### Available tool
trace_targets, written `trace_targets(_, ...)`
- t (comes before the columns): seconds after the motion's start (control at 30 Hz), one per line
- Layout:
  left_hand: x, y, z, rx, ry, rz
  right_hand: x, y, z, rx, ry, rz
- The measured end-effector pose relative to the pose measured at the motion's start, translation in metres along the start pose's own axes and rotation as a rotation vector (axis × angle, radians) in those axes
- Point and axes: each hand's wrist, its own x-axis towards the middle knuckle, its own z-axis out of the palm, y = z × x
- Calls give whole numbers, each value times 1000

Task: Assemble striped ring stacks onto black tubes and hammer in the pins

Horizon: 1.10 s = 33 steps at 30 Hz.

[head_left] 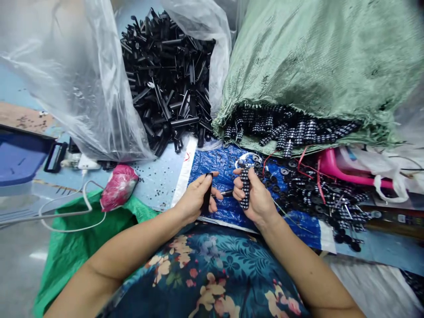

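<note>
My left hand (198, 198) grips a plain black tube (208, 192), held upright between thumb and fingers. My right hand (253, 196) is closed around a black sleeve with white dots (245, 187), also upright. A thin dark pin (227, 193) shows between the two hands, its holder unclear. Both hands hover above a blue plastic sheet (215, 165), just over my lap in floral cloth.
A clear bag (82, 79) spills a heap of black tubes (168, 75) at the back. A green woven sack (318, 57) holds dotted sleeves (285, 126). Small black rings and parts (318, 194) litter the right. A pink bundle (118, 186), white cable (76, 212), and dark tray (20, 154) lie left.
</note>
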Motion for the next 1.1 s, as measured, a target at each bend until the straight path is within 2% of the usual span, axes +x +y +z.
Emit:
trace_targets(0.13,9,5,6,164,-3,157,-2,-5,5,16,20,-79)
trace_targets(0.27,17,4,24,276,-8,363,1,1,13,34,107,-180)
trace_targets(0.37,23,1,35,327,-43,459,7,7,13,-114,93,-280)
trace_targets(0.43,25,2,35,343,-41,446,9,8,5,-345,24,-436)
trace_targets(0.57,22,9,22,309,-68,354,9,-1,-22,-995,-133,-952)
trace_targets(0.67,17,11,15,316,-82,344,6,-8,-30,-1260,-261,-1180)
trace_targets(0.77,15,10,16,273,-25,345,1,-10,-24,-1267,-234,-1281)
trace_targets(0.93,9,7,25,216,60,422,-8,-4,-13,-1263,-247,-1308)
trace_targets(1.0,7,6,26,152,25,423,-9,-1,-13,-1263,-231,-1347)
trace_targets(1.1,6,7,22,22,-80,293,-7,0,-16,-1286,-217,-1396)
